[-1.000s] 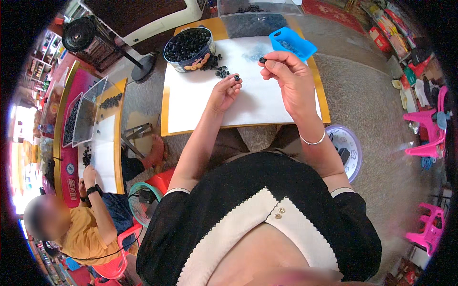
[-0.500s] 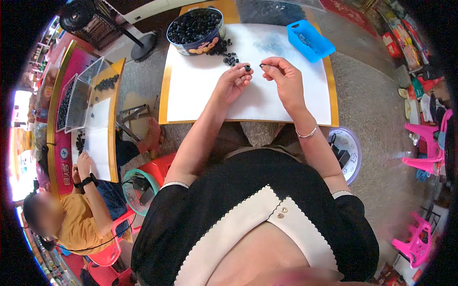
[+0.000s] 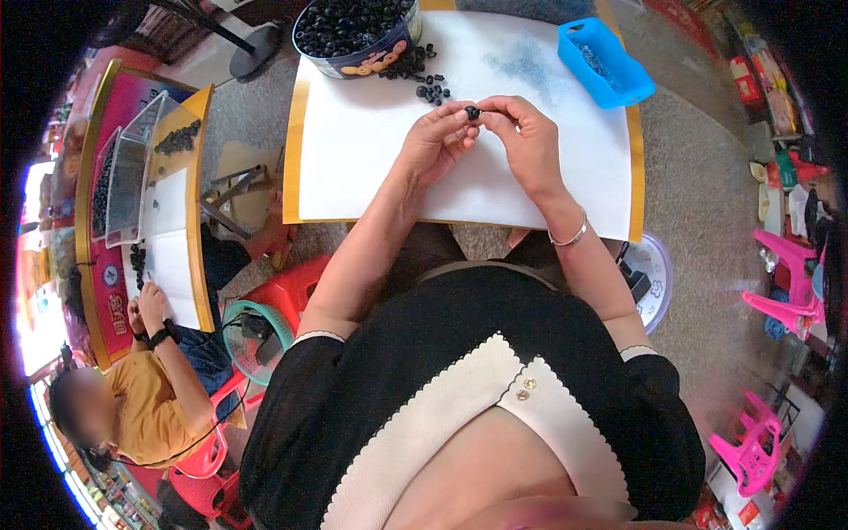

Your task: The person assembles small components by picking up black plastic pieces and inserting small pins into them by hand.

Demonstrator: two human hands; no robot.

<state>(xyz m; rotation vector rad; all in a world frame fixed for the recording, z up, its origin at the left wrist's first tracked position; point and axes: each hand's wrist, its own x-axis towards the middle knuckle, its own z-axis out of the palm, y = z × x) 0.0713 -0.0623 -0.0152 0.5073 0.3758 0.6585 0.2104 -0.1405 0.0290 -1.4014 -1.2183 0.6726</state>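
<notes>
And here, over the white sheet (image 3: 371, 181), a small black piece (image 3: 473, 113) is being pinched between the thumb and forefinger of the left hand (image 3: 439, 140), the other fingers being curled loosely beneath. Right up against it, the right hand (image 3: 523, 146) is being held with thumb and forefinger pressed together at the tips, apparently on the right side of that same piece; whether anything smaller is being gripped there is being hidden by the fingertips, so that cannot be told! The piece is being held between the two hands, seemingly clear of the sheet and near the loose black pieces (image 3: 433, 93).

By the look of it, a close two-handed step is being worked: the piece is apparently being steadied by the left, the finer handling being done by the right. For the next move, a firm left pinch is being called for, with small, well-aimed pressure from the right fingertips, since so tiny a piece could easily be dropped or twisted askew.

Up at the far left, a heap of black pieces is being held in the round tub (image 3: 407, 35); across at the far right, fine bits are being held in the blue tray (image 3: 632, 94). Over at the second table (image 3: 205, 291), more black pieces are being handled by a co-worker, it seems
</notes>
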